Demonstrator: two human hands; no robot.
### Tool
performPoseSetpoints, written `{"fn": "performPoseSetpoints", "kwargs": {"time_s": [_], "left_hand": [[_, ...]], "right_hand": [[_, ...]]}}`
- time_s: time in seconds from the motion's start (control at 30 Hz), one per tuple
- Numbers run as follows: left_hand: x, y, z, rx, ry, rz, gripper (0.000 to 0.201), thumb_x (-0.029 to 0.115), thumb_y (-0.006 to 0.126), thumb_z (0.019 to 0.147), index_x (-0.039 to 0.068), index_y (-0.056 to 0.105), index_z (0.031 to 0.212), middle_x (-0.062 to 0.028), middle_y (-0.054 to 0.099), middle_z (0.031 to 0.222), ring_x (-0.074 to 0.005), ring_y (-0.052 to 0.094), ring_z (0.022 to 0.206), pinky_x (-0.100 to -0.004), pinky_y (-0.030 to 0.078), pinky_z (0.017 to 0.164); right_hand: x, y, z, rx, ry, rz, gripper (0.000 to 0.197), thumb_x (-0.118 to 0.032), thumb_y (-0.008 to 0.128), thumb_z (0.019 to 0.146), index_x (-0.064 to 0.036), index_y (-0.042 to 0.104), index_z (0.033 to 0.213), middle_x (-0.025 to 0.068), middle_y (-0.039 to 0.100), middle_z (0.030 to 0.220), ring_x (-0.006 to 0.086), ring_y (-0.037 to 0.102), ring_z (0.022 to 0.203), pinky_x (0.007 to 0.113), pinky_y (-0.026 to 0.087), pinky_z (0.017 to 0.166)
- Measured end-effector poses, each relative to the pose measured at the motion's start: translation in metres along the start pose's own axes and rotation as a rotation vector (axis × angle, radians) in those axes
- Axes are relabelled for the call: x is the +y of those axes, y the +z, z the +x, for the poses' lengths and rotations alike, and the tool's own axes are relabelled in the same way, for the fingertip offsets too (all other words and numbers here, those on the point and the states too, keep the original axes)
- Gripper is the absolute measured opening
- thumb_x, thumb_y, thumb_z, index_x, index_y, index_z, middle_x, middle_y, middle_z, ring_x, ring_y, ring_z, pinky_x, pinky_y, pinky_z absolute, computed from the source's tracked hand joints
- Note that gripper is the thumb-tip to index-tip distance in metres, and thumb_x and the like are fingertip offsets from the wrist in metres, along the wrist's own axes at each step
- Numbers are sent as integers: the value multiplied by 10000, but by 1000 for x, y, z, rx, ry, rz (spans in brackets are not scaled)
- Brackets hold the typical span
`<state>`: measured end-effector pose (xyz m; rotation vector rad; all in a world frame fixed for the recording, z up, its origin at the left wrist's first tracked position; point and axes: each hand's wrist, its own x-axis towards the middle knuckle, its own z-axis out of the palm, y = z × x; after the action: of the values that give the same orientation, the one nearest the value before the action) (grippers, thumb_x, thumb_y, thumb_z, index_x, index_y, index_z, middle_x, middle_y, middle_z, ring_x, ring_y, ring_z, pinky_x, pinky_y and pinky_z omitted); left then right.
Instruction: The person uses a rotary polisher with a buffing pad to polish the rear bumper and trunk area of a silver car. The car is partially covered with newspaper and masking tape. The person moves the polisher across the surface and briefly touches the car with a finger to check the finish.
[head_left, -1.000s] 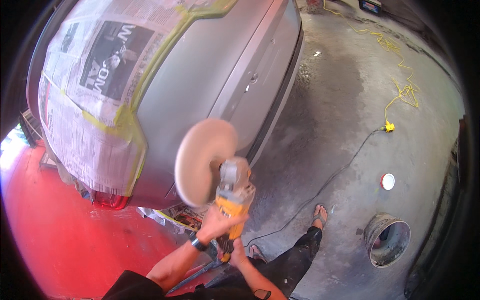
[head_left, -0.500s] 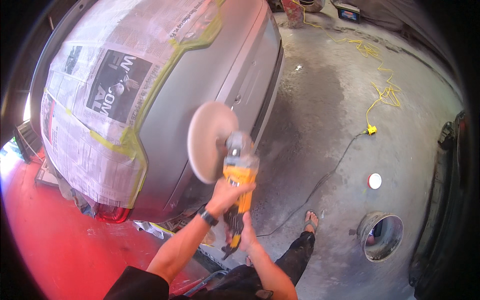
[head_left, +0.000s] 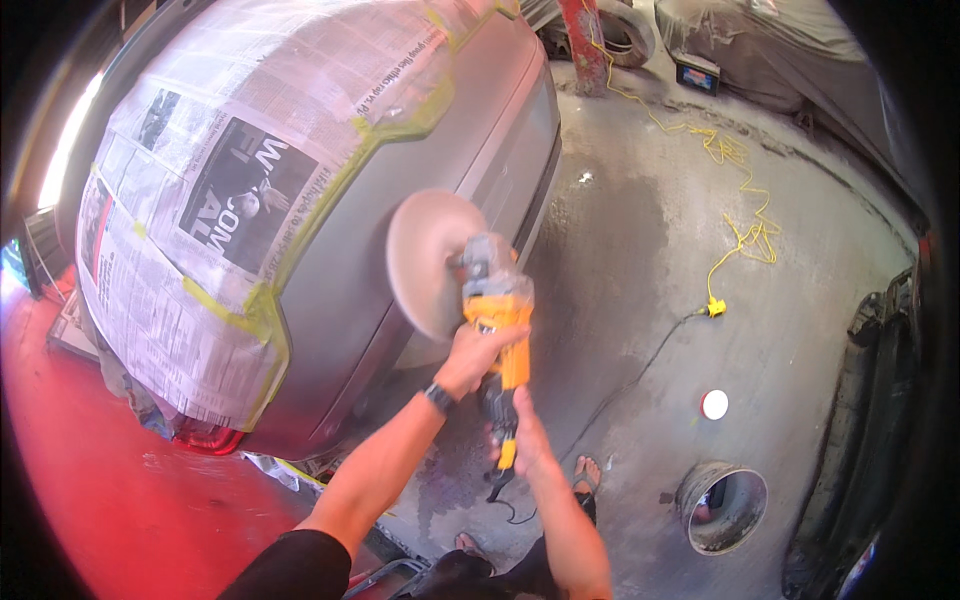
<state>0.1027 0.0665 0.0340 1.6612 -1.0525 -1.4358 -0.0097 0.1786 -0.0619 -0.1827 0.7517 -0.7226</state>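
My left hand (head_left: 476, 357), with a dark band at its wrist, is closed round the yellow body of an angle polisher (head_left: 503, 300) just behind its grey head. Farther back, my right hand (head_left: 528, 435) grips the tool's black rear handle. A large pale round disc (head_left: 428, 262) on the head faces the grey rear panel of a car (head_left: 400, 190); whether it touches the panel I cannot tell. Newspaper sheets (head_left: 200, 290) cover the car's upper part, held along the edges by yellow-green masking tape (head_left: 330, 215). A red tail light (head_left: 208, 437) shows below the paper.
A dark cord (head_left: 640, 375) runs from the polisher's end to a yellow connector (head_left: 714, 307) and yellow extension cord (head_left: 750, 240). On the floor are a round white lid (head_left: 714, 405) and a metal wheel rim (head_left: 722, 508). A black car bumper (head_left: 850, 430) stands at right.
The view has shifted. The polisher and both hands appear slightly farther right and higher, with the disc still by the grey panel. Both hands keep their grip.
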Motion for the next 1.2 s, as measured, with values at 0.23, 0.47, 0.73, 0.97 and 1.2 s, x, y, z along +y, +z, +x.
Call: {"fn": "performPoseSetpoints", "kwargs": {"time_s": [0.23, 0.47, 0.73, 0.97, 1.2], "left_hand": [[33, 22, 43, 5, 0, -105, 453, 287, 828, 856, 19, 669, 1185, -57, 713, 1002, -160, 696, 854, -342, 572, 752], [-36, -31, -80, 48, -78, 25, 429, 266, 865, 828, 51, 704, 1163, -33, 734, 1040, -133, 698, 899, -313, 573, 793], [-127, -99, -206, 87, 4, 284, 529, 334, 883, 792, 54, 707, 1204, -65, 754, 1110, -131, 708, 960, -319, 562, 863], [-165, -130, -283, 124, 13, 248, 555, 255, 891, 790, 28, 668, 1245, -60, 733, 1156, -138, 690, 1015, -336, 557, 911], [-138, -108, -236, 92, 76, 187, 514, 271, 866, 832, 26, 678, 1243, -48, 737, 1132, -147, 687, 1014, -345, 551, 915]], "right_hand": [[-69, 11, 10, 10, 9, 12, 824, -883, 484, 866, -76, 625, 956, 66, 591, 660, 184, 575, 466, 371, 516, 426], [103, 7, -31, -101, 143, 165, 835, -885, 472, 867, -85, 617, 1056, 64, 604, 738, 200, 589, 541, 361, 502, 481], [286, 22, -80, -185, 114, 228, 907, -912, 514, 815, -46, 625, 1059, 85, 618, 696, 215, 606, 543, 346, 504, 503], [364, 25, -118, -311, 144, 235, 917, -864, 665, 755, -10, 617, 1086, 98, 640, 741, 201, 612, 561, 345, 519, 499], [303, 9, -89, -216, 67, 86, 893, -876, 671, 743, -8, 641, 953, 79, 637, 674, 194, 630, 516, 331, 520, 465]]}}
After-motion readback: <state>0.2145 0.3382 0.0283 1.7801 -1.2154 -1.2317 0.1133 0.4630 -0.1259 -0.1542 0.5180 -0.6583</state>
